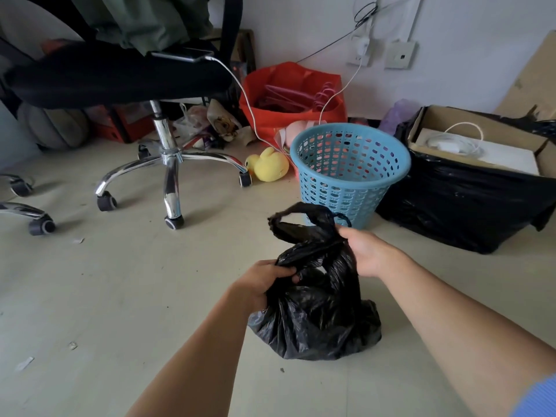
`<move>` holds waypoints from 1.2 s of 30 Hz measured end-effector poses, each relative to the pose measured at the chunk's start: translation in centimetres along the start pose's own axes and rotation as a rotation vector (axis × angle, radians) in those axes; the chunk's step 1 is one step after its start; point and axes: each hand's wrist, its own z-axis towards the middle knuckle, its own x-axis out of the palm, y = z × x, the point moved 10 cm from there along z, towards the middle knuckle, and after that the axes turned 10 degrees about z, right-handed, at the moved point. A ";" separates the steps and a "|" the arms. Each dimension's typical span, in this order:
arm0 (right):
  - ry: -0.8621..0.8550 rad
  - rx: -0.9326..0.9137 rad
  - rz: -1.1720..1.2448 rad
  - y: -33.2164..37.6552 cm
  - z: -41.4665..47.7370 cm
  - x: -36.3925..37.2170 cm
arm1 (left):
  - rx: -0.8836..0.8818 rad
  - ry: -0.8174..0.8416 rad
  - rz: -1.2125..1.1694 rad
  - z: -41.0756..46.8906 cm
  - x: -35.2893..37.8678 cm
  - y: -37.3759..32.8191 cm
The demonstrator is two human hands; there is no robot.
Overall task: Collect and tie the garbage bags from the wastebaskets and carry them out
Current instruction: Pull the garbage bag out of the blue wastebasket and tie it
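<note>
The left hand (264,281) and right hand (365,251) each grip a gathered handle of the black garbage bag (316,311) resting on the floor (120,281) before the blue wastebasket (349,173).

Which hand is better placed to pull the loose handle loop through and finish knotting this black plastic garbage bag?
Probably the right hand: it grips the black plastic garbage bag right below the free handle loop. The left hand sits lower, pinching the neck.
</note>
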 end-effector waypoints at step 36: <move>-0.021 -0.358 -0.679 0.4 1.7 1.2 | 0.088 -0.601 0.378 -0.6 -5.1 -3.2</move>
